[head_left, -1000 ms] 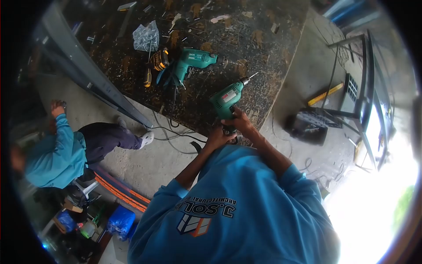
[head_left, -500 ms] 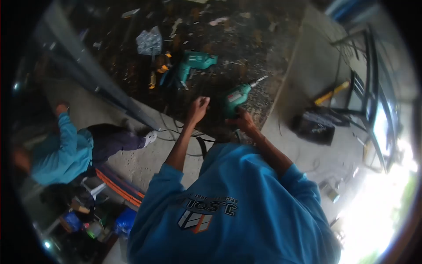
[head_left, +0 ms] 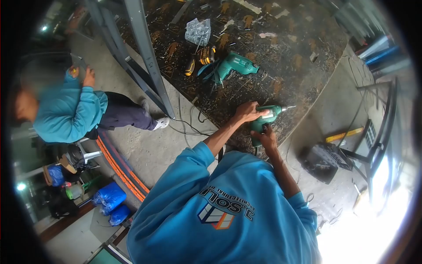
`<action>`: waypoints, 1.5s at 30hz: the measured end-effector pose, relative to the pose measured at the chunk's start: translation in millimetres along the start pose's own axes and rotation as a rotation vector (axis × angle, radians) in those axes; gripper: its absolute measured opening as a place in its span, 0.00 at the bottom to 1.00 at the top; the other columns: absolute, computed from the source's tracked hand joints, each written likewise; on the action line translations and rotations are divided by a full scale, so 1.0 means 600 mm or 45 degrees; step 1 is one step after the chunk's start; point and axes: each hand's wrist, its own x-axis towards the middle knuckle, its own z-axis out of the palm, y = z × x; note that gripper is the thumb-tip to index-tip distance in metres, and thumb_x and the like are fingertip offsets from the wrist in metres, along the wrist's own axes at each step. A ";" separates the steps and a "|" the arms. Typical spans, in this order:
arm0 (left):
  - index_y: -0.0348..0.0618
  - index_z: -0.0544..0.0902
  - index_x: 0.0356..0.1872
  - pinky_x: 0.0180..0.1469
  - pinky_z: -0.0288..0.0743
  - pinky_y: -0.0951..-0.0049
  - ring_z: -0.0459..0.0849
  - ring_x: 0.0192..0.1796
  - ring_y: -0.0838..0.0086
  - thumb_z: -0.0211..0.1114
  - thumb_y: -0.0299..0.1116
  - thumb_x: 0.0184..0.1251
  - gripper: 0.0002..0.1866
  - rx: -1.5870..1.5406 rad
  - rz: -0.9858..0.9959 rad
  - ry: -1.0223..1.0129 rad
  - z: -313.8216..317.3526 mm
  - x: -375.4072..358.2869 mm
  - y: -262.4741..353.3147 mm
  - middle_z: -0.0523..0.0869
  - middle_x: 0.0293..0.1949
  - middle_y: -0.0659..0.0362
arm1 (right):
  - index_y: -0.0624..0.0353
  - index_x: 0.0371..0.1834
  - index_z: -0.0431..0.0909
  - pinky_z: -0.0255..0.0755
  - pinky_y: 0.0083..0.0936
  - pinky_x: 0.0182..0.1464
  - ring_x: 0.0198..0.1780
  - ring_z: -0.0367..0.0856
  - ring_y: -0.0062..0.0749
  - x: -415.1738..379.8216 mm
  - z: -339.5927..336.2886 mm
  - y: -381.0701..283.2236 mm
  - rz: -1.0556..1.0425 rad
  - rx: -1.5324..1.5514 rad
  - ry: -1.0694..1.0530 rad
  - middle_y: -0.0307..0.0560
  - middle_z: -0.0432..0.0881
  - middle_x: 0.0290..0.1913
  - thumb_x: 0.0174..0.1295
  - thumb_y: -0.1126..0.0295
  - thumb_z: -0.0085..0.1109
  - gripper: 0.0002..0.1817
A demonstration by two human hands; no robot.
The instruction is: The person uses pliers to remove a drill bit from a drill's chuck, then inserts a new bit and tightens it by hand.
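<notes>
A green power drill [head_left: 271, 112] is in my hands above the near edge of the dark worktable [head_left: 290, 61], its thin bit pointing right. My right hand [head_left: 267, 137] is closed around the drill's grip. The fingers of my left hand [head_left: 247, 111] are wrapped over the rear of its body. Farther back on the table lies a second green drill [head_left: 241, 64]. Left of it are a yellow-and-black tape measure [head_left: 206, 55], a tool with a yellow-and-black handle [head_left: 190, 67] and a crumpled clear plastic bag [head_left: 198, 31].
A co-worker [head_left: 70, 110] in a blue top is at the left, holding something small. Dark metal bars [head_left: 147, 53] slant past the table's left edge. Cables [head_left: 189, 125] trail over the floor. At right are a black case [head_left: 323, 160], a yellow level [head_left: 344, 134] and a metal frame [head_left: 380, 145].
My left hand has moved right and taken hold of the drill's rear. The drill has turned more level. The view has shifted, and the co-worker's hands have come up together.
</notes>
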 end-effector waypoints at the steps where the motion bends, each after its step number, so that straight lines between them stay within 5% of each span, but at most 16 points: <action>1: 0.31 0.76 0.45 0.43 0.76 0.61 0.81 0.44 0.52 0.56 0.69 0.48 0.43 0.067 -0.089 0.035 0.000 -0.003 0.010 0.81 0.39 0.40 | 0.71 0.61 0.55 0.71 0.25 0.46 0.46 0.75 0.34 0.006 0.006 0.007 0.010 -0.059 0.085 0.57 0.74 0.49 0.41 0.70 0.71 0.44; 6: 0.34 0.71 0.51 0.44 0.75 0.56 0.79 0.47 0.48 0.51 0.72 0.48 0.46 0.224 -0.175 0.141 0.018 -0.015 0.029 0.74 0.49 0.39 | 0.72 0.66 0.36 0.64 0.39 0.57 0.55 0.70 0.53 0.005 0.052 0.027 -0.127 -0.705 0.526 0.66 0.60 0.60 0.30 0.51 0.75 0.67; 10: 0.34 0.74 0.45 0.45 0.74 0.57 0.79 0.45 0.49 0.50 0.68 0.53 0.40 0.020 -0.148 0.108 0.008 -0.026 0.028 0.77 0.44 0.40 | 0.64 0.67 0.34 0.64 0.43 0.55 0.55 0.69 0.61 -0.005 0.061 0.009 0.125 -0.753 0.609 0.67 0.67 0.56 0.38 0.55 0.69 0.61; 11: 0.35 0.75 0.41 0.45 0.73 0.58 0.79 0.44 0.50 0.50 0.66 0.57 0.36 -0.183 -0.140 0.135 0.010 -0.022 0.011 0.78 0.43 0.42 | 0.55 0.69 0.34 0.66 0.45 0.53 0.52 0.72 0.60 -0.009 0.049 0.007 0.141 -0.743 0.571 0.64 0.71 0.54 0.37 0.62 0.67 0.58; 14: 0.35 0.75 0.42 0.45 0.72 0.59 0.78 0.43 0.51 0.54 0.49 0.62 0.23 -0.459 -0.208 0.214 -0.016 -0.014 -0.029 0.77 0.43 0.45 | 0.51 0.69 0.33 0.69 0.42 0.50 0.50 0.74 0.57 -0.067 0.020 -0.062 0.118 -0.839 0.505 0.63 0.72 0.53 0.36 0.69 0.63 0.57; 16: 0.37 0.76 0.43 0.47 0.71 0.60 0.75 0.44 0.55 0.58 0.31 0.58 0.13 0.039 0.066 0.462 -0.012 -0.005 -0.056 0.76 0.43 0.48 | 0.50 0.69 0.36 0.71 0.39 0.49 0.49 0.76 0.55 -0.118 -0.014 -0.102 -0.017 -0.662 0.388 0.62 0.73 0.53 0.35 0.73 0.62 0.56; 19: 0.38 0.76 0.45 0.49 0.69 0.65 0.71 0.48 0.59 0.55 0.20 0.55 0.15 0.460 0.396 0.565 -0.010 0.020 -0.050 0.73 0.44 0.51 | 0.51 0.71 0.40 0.75 0.31 0.44 0.47 0.76 0.43 -0.197 -0.051 -0.145 -0.065 -0.786 0.314 0.59 0.73 0.52 0.31 0.80 0.63 0.58; 22: 0.38 0.75 0.48 0.54 0.67 0.64 0.69 0.51 0.60 0.55 0.20 0.54 0.17 0.508 0.404 0.488 -0.003 0.029 -0.040 0.72 0.46 0.54 | 0.51 0.70 0.43 0.74 0.28 0.44 0.47 0.76 0.41 -0.278 -0.070 -0.191 -0.189 -0.629 0.217 0.59 0.74 0.50 0.30 0.81 0.63 0.58; 26: 0.37 0.75 0.49 0.56 0.65 0.63 0.69 0.53 0.60 0.55 0.21 0.57 0.16 0.571 0.521 0.544 0.022 0.034 -0.085 0.73 0.52 0.55 | 0.66 0.68 0.43 0.74 0.27 0.46 0.48 0.77 0.41 -0.348 -0.084 -0.252 -0.287 -0.462 0.084 0.62 0.74 0.51 0.31 0.81 0.61 0.54; 29: 0.37 0.75 0.50 0.59 0.64 0.62 0.69 0.56 0.58 0.58 0.27 0.59 0.16 0.433 0.509 0.458 0.004 0.035 -0.075 0.72 0.55 0.53 | 0.59 0.66 0.47 0.75 0.32 0.45 0.44 0.81 0.45 -0.369 -0.083 -0.279 -0.446 -0.597 0.021 0.61 0.77 0.48 0.35 0.75 0.62 0.49; 31: 0.38 0.76 0.48 0.58 0.66 0.61 0.73 0.54 0.59 0.55 0.45 0.63 0.21 0.087 0.275 0.620 0.007 0.009 -0.017 0.76 0.51 0.51 | 0.56 0.65 0.49 0.74 0.34 0.48 0.47 0.78 0.51 -0.362 -0.081 -0.261 -0.421 -0.696 0.040 0.61 0.76 0.49 0.35 0.74 0.63 0.49; 33: 0.37 0.76 0.45 0.54 0.69 0.58 0.77 0.49 0.56 0.52 0.57 0.61 0.29 -1.681 -0.178 -0.120 -0.021 -0.076 0.093 0.79 0.46 0.47 | 0.57 0.64 0.50 0.74 0.37 0.47 0.48 0.77 0.52 -0.354 -0.072 -0.270 -0.291 -0.813 0.012 0.61 0.75 0.50 0.35 0.74 0.65 0.48; 35: 0.38 0.76 0.38 0.49 0.73 0.58 0.79 0.44 0.57 0.52 0.57 0.62 0.27 -2.390 -0.302 -0.757 -0.052 -0.166 0.210 0.80 0.39 0.47 | 0.57 0.64 0.51 0.74 0.38 0.48 0.49 0.77 0.52 -0.328 -0.079 -0.245 -0.325 -0.881 -0.074 0.61 0.75 0.50 0.36 0.73 0.66 0.47; 39: 0.40 0.72 0.33 0.41 0.75 0.59 0.78 0.39 0.61 0.55 0.48 0.63 0.18 -2.502 -0.267 -0.611 -0.004 -0.169 0.211 0.77 0.34 0.51 | 0.57 0.61 0.55 0.74 0.37 0.46 0.45 0.78 0.50 -0.303 -0.077 -0.194 -0.359 -1.096 0.076 0.58 0.73 0.50 0.36 0.71 0.66 0.44; 41: 0.41 0.71 0.34 0.42 0.75 0.59 0.77 0.40 0.61 0.55 0.42 0.62 0.13 -2.553 -0.403 -0.301 -0.001 -0.184 0.221 0.77 0.33 0.52 | 0.56 0.60 0.56 0.73 0.39 0.45 0.46 0.77 0.50 -0.300 -0.067 -0.187 -0.588 -1.298 0.287 0.56 0.69 0.53 0.37 0.71 0.66 0.42; 45: 0.43 0.71 0.37 0.45 0.73 0.60 0.77 0.41 0.60 0.55 0.37 0.60 0.10 -2.436 -0.138 -0.258 -0.025 -0.197 0.238 0.76 0.31 0.54 | 0.56 0.61 0.57 0.71 0.40 0.48 0.50 0.72 0.52 -0.276 -0.055 -0.180 -0.662 -1.171 0.290 0.56 0.66 0.55 0.39 0.71 0.66 0.41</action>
